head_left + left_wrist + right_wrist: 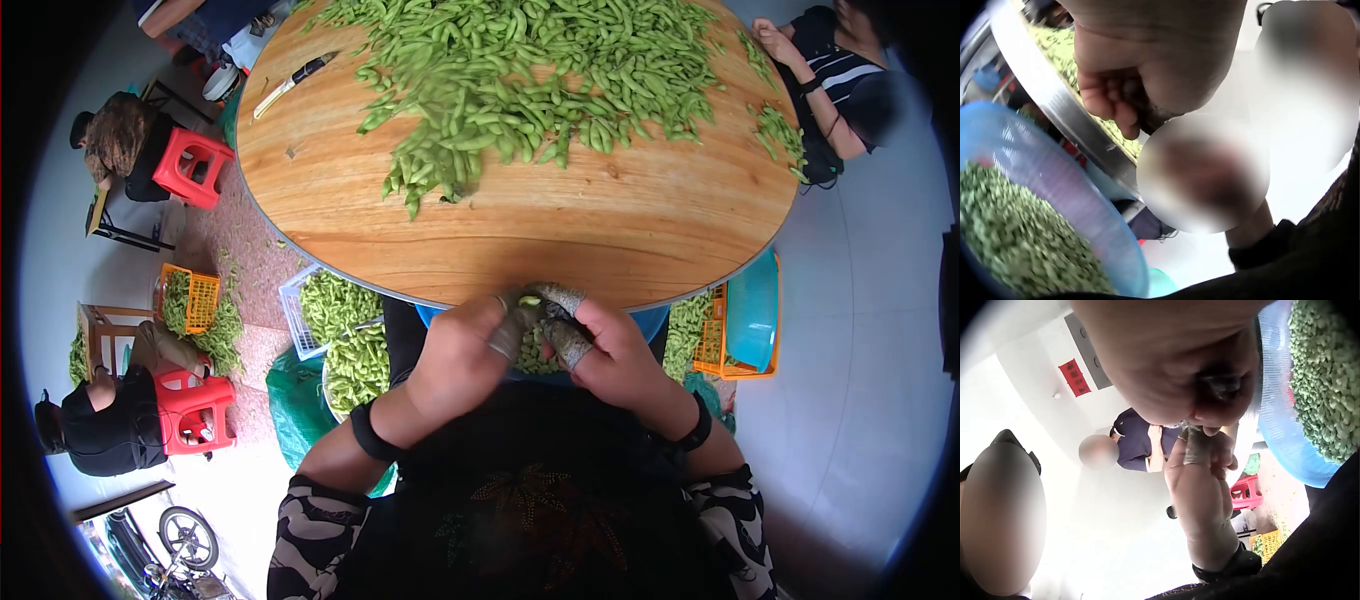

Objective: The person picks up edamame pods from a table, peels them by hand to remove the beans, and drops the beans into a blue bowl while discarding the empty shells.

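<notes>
In the head view, what looks like a green pod (528,299) is pinched at the curled fingertips of the left hand (455,350) and right hand (628,355), mid-frame. The hands are held above a blue basket (1066,181), probably so falling beans (1029,237) are caught. The pod pile (560,60) is kept at the top of the frame, on the bench (600,230), likely for easy reach.

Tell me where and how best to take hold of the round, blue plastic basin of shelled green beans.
Take the rim of the basin at opposite left and right sides, probably with both hands, coming in from the sides. Its wide wall shows no handle, its loose beans favour a level lift, and in the head view the round wooden table covers its far part.
</notes>
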The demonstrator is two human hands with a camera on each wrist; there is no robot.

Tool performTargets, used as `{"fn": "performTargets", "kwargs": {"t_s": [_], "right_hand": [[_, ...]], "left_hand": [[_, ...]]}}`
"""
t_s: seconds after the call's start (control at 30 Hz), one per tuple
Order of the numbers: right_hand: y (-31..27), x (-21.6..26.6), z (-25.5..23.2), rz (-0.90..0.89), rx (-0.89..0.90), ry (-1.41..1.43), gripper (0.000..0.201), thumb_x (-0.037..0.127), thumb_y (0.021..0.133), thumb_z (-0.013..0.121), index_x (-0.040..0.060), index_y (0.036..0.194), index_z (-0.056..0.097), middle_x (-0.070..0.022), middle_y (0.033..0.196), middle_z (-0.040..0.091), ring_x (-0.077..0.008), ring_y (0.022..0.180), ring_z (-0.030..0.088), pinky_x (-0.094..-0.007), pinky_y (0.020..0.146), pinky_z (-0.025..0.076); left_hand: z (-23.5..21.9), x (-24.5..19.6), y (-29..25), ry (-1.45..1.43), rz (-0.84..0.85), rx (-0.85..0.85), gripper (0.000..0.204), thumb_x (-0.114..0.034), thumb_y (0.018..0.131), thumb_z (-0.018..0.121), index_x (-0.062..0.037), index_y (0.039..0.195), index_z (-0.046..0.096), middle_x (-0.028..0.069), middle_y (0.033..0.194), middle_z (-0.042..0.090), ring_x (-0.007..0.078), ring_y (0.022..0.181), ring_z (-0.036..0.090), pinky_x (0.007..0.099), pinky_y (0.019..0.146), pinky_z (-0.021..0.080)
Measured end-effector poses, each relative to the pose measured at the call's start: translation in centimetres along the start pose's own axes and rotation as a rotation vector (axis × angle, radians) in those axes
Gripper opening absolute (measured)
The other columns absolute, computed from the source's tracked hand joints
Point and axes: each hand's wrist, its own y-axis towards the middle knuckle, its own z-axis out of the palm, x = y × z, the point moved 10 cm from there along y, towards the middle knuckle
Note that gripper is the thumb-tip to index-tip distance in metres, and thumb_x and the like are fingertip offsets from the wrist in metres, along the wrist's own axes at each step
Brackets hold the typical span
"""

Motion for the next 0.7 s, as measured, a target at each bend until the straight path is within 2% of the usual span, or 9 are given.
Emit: {"fn": "performTargets", "kwargs": {"t_s": [0.03, 0.1, 0.13, 0.2, 0.27, 0.33, 0.53, 0.6, 0.7], "right_hand": [[-0.1, 0.1, -0.1, -0.059, 0.008, 0.014, 0.031, 0.000, 0.086, 0.048, 0.0016, 0.116, 0.056, -0.0021, 0.083, 0.061, -0.0078, 0.072, 0.055, -0.0238, 0.066, 0.046], [-0.2, 0.6, -0.1, -0.117, 0.017, 0.027, 0.035, -0.001, 0.085, 0.049, 0.0009, 0.119, 0.055, -0.0022, 0.084, 0.062, -0.0085, 0.073, 0.056, -0.0243, 0.070, 0.047], [-0.3, 0.4, -0.3, -0.064, 0.010, 0.123, 0.035, 0.000, 0.084, 0.051, 0.0003, 0.119, 0.055, -0.0038, 0.084, 0.063, -0.0100, 0.072, 0.057, -0.0254, 0.068, 0.047], [-0.2, -0.1, -0.2, -0.015, 0.007, 0.217, 0.035, 0.001, 0.084, 0.054, -0.0004, 0.119, 0.055, -0.0055, 0.084, 0.063, -0.0115, 0.072, 0.057, -0.0265, 0.067, 0.048], [-0.4, 2.3, -1.9, -0.322, -0.223, -0.373, 0.036, 0.005, 0.079, 0.063, -0.0019, 0.114, 0.056, -0.0129, 0.088, 0.063, -0.0210, 0.072, 0.062, -0.0309, 0.066, 0.050], [0.0, 1.7, -1.7, -0.354, -0.238, -0.551, 0.036, 0.007, 0.076, 0.066, -0.0020, 0.109, 0.057, -0.0155, 0.089, 0.062, -0.0272, 0.073, 0.063, -0.0344, 0.065, 0.050], [-0.1, 4.1, 0.0, -0.446, -0.252, -0.853, 0.025, 0.008, 0.070, 0.068, -0.0001, 0.091, 0.058, -0.0185, 0.090, 0.060, -0.0387, 0.076, 0.061, -0.0444, 0.064, 0.051], [0.0, 5.5, 0.6, -0.558, -0.241, -0.815, 0.021, 0.008, 0.071, 0.067, 0.0005, 0.088, 0.057, -0.0180, 0.089, 0.060, -0.0387, 0.075, 0.061, -0.0455, 0.063, 0.050], [3.7, 4.8, 0.3, -0.337, -0.195, -0.908, 0.023, 0.018, 0.080, 0.070, 0.0065, 0.099, 0.065, -0.0165, 0.084, 0.064, -0.0357, 0.077, 0.064, -0.0397, 0.067, 0.052]], "left_hand": [[-0.4, -0.1, 0.2, 0.001, 0.001, 0.001, 0.008, -0.006, 0.085, 0.063, 0.0004, 0.086, 0.059, 0.0145, 0.074, 0.059, 0.0201, 0.061, 0.057, 0.0321, 0.057, 0.048], [2.4, 3.7, -1.0, -0.947, -0.589, 0.180, 0.009, -0.008, 0.091, 0.059, -0.0004, 0.087, 0.059, 0.0136, 0.072, 0.059, 0.0174, 0.063, 0.058, 0.0313, 0.060, 0.047], [2.5, 3.6, -1.0, -0.947, -0.589, 0.179, 0.009, -0.008, 0.091, 0.059, -0.0004, 0.087, 0.059, 0.0136, 0.072, 0.059, 0.0174, 0.063, 0.058, 0.0313, 0.060, 0.047], [1.6, 2.6, -0.6, -0.361, -0.384, 0.245, 0.010, 0.001, 0.083, 0.055, 0.0020, 0.092, 0.057, 0.0204, 0.084, 0.062, 0.0392, 0.078, 0.062, 0.0382, 0.068, 0.050], [1.4, 1.0, -0.2, -0.197, -0.191, 0.200, 0.011, 0.002, 0.080, 0.055, 0.0020, 0.091, 0.056, 0.0213, 0.083, 0.061, 0.0417, 0.079, 0.061, 0.0395, 0.069, 0.050], [1.0, -0.1, -0.3, -0.032, 0.001, 0.141, 0.012, 0.003, 0.078, 0.056, 0.0020, 0.090, 0.055, 0.0221, 0.083, 0.059, 0.0441, 0.081, 0.059, 0.0408, 0.069, 0.050], [-1.8, 0.0, -1.0, 0.217, 0.040, 0.030, 0.015, 0.001, 0.085, 0.053, 0.0009, 0.099, 0.059, 0.0142, 0.082, 0.064, 0.0265, 0.068, 0.061, 0.0319, 0.064, 0.050], [-3.3, 2.3, -1.5, -0.154, -0.153, 0.007, 0.018, 0.001, 0.089, 0.051, -0.0001, 0.106, 0.058, 0.0092, 0.087, 0.066, 0.0156, 0.073, 0.063, 0.0280, 0.066, 0.050], [-3.2, 4.4, -2.1, -0.516, -0.305, 0.021, 0.027, 0.006, 0.087, 0.050, 0.0003, 0.113, 0.055, 0.0109, 0.097, 0.067, 0.0161, 0.083, 0.064, 0.0272, 0.075, 0.050]]}}
